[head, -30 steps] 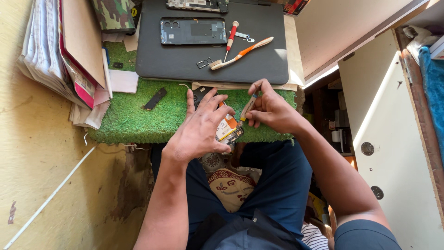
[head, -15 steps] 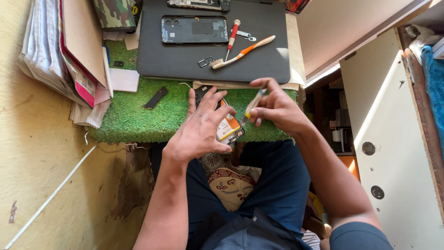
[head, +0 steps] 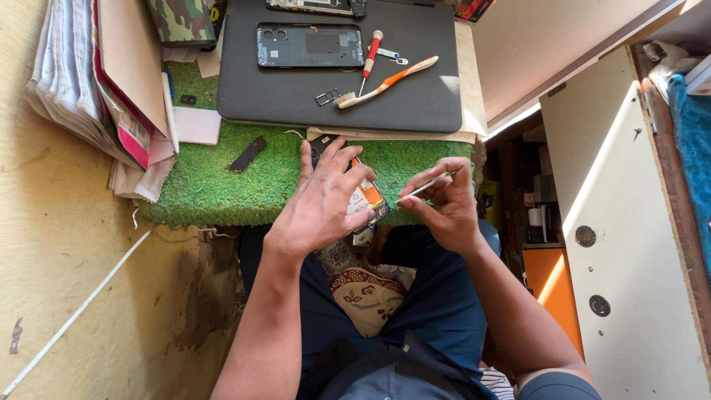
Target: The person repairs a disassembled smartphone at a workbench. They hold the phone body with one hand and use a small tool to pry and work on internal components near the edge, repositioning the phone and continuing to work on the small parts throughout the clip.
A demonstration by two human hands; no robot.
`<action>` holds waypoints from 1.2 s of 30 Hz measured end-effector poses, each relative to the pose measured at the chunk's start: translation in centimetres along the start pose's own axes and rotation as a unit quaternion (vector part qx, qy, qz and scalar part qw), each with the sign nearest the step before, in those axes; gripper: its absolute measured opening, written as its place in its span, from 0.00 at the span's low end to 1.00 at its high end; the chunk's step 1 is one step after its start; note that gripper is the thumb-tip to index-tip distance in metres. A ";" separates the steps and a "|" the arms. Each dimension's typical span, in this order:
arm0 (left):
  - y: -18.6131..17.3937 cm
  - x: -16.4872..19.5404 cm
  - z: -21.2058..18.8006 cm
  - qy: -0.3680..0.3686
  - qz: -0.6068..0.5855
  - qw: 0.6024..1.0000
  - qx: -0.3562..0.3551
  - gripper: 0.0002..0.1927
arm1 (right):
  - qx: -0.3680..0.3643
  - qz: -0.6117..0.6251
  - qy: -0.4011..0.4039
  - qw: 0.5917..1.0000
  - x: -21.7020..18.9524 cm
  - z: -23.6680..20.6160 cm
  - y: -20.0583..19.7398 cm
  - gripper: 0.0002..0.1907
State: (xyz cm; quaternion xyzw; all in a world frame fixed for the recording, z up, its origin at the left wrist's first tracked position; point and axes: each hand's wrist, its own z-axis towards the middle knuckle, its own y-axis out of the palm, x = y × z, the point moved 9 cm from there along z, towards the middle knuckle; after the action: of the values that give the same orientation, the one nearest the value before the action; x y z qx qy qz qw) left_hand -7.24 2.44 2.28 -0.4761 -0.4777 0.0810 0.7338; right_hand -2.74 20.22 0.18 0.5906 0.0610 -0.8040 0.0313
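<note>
My left hand grips an opened phone with an orange part showing, held at the near edge of a green turf mat. My right hand pinches thin metal tweezers, their tip pointing left toward the phone's lower corner, just short of it. Most of the phone is hidden under my left fingers.
A dark work mat behind the hands holds a phone back cover, a red-handled screwdriver, an orange-handled brush and a small metal tray. Stacked papers lie left. A white cabinet door stands right.
My right hand has shifted right and down, away from the phone, turning the tweezers so they point back toward it. The left hand stays clasped on the phone.
</note>
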 end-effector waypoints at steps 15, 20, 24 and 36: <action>0.0 0.0 0.1 -0.006 -0.008 1.000 -0.006 0.25 | -0.037 0.023 0.116 0.992 1.3 1.6 0.0 0.24; -0.2 0.0 0.1 -0.009 -0.014 1.000 -0.006 0.25 | -0.032 0.028 0.095 0.995 1.0 1.3 -0.1 0.24; -0.1 -0.1 0.1 -0.015 -0.018 1.000 -0.008 0.25 | -0.030 0.027 0.093 0.995 1.0 1.2 0.0 0.24; -0.3 0.0 0.1 -0.009 -0.028 1.000 -0.003 0.25 | -0.059 -0.077 0.228 0.969 1.4 4.2 1.4 0.30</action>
State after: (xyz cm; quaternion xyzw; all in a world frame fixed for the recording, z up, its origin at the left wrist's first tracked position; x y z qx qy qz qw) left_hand -7.42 2.31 2.54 -0.4639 -0.4976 0.0633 0.7302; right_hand -6.98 18.31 0.05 0.7493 0.1593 -0.6428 -0.0101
